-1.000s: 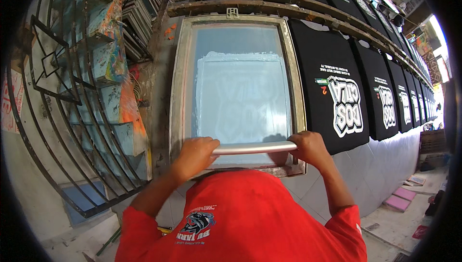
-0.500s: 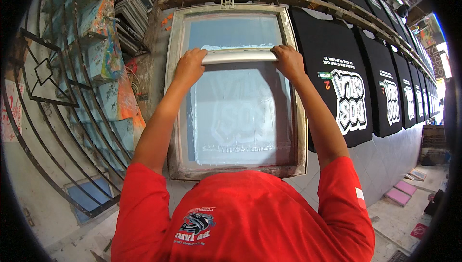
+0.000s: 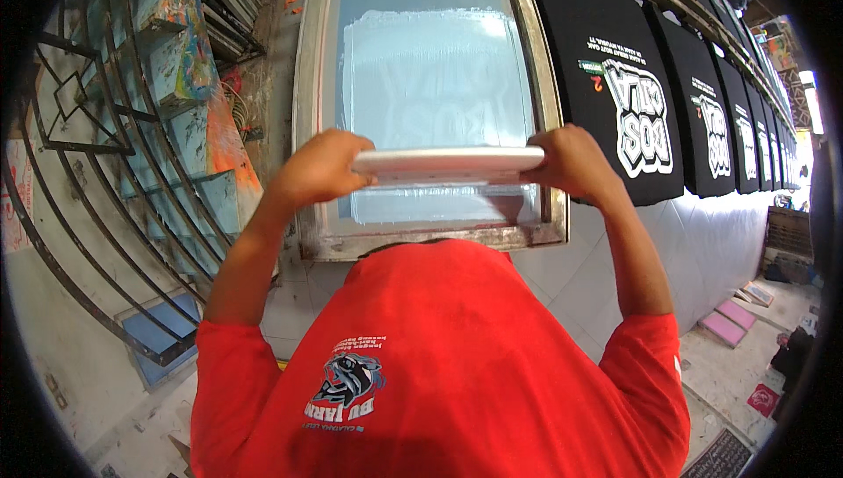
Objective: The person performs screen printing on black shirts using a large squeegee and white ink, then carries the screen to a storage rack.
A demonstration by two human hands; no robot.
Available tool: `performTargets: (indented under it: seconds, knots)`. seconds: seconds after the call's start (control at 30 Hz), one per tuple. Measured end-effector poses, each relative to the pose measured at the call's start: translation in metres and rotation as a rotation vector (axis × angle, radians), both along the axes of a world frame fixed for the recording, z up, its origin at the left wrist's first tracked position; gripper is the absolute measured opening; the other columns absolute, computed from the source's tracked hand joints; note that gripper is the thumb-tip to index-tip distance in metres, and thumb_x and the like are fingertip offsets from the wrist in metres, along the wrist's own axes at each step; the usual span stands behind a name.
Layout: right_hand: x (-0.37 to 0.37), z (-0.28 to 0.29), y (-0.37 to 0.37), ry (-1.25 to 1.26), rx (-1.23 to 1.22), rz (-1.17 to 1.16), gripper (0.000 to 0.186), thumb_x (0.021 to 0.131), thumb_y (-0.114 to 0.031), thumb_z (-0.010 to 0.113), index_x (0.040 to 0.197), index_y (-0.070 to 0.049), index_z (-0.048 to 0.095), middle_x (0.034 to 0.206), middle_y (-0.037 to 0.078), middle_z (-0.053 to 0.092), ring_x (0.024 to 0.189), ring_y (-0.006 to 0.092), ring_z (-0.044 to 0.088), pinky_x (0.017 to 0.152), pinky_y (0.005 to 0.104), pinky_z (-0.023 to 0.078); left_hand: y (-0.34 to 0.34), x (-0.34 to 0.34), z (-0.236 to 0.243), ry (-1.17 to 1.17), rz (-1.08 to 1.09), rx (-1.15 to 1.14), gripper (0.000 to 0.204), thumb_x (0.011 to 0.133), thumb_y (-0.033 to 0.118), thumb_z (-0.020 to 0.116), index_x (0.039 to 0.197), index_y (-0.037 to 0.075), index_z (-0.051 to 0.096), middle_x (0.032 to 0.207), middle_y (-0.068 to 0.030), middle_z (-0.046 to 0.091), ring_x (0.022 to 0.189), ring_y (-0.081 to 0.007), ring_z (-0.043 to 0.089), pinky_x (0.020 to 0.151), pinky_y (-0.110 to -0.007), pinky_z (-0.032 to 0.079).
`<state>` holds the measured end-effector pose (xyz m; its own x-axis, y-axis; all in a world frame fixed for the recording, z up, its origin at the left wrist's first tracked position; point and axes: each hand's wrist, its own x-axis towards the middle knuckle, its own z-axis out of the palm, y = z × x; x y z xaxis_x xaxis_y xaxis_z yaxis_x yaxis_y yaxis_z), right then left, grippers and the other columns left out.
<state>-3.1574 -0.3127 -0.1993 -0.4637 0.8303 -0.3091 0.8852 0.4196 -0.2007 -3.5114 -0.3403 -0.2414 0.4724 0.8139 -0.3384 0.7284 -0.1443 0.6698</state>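
Note:
A screen-printing frame (image 3: 549, 100) with pale blue mesh (image 3: 413, 83) lies in front of me, a whitish layer spread over much of it. My left hand (image 3: 325, 166) and my right hand (image 3: 566, 162) are closed round the two ends of a long silver squeegee (image 3: 443, 159), held level across the lower part of the mesh. A faint printed design shows through the coating above the squeegee. My red shirt fills the area below the frame.
To the right, a long row of black shirts (image 3: 571, 30) with white prints lies on boards along rails (image 3: 694, 21). At left are dark metal bars (image 3: 97, 144), paint-stained light-blue steps (image 3: 219, 171) and stacked screens (image 3: 224, 0). Pink panels (image 3: 729, 324) lie on the floor at lower right.
The squeegee went from the screen's near end up to its far part, then came back toward me, both hands staying on it. The screen now appears higher in the view.

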Motion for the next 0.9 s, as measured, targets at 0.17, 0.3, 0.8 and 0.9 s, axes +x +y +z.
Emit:
performTargets:
  seconds: [0.17,0.3,0.8,0.9]
  knots:
    - [0.009,-0.023,-0.035,-0.01,0.013,-0.075,0.026,0.067,-0.025,0.082,0.086,-0.008,0.073,0.078,0.013,0.07,0.076,0.0327,0.068,0.069,0.0414,0.054,-0.033,0.014,-0.02,0.047,0.041,0.097,0.029,0.071,0.018,0.077,0.093,0.0,0.07,0.087,-0.022,0.067,0.085,-0.0387,0.066,0.077,-0.043,0.05]
    - [0.013,-0.028,-0.044,0.012,0.072,-0.054,0.024,0.069,-0.025,0.08,0.087,-0.01,0.073,0.077,0.011,0.069,0.074,0.0318,0.068,0.068,0.0414,0.053,-0.044,0.017,-0.018,0.063,0.051,0.152,0.029,0.073,0.017,0.076,0.095,-0.001,0.069,0.091,-0.0205,0.067,0.089,-0.0389,0.064,0.079,-0.044,0.05]
    - [0.016,-0.04,-0.101,0.097,0.514,-0.026,0.027,0.063,-0.007,0.075,0.09,-0.01,0.069,0.088,0.004,0.07,0.081,0.0234,0.066,0.07,0.0369,0.054,-0.114,0.02,-0.033,0.023,0.16,0.662,0.04,0.069,0.001,0.066,0.109,0.0,0.062,0.108,-0.0157,0.064,0.107,-0.0346,0.058,0.09,-0.042,0.049]
    - [0.02,-0.038,-0.127,0.063,0.357,-0.019,0.026,0.064,-0.008,0.076,0.089,-0.011,0.069,0.088,0.004,0.07,0.08,0.0241,0.066,0.069,0.0372,0.054,-0.133,0.021,-0.036,-0.006,0.12,0.449,0.042,0.067,0.0,0.068,0.108,0.0,0.062,0.108,-0.018,0.063,0.107,-0.0366,0.058,0.093,-0.045,0.048]
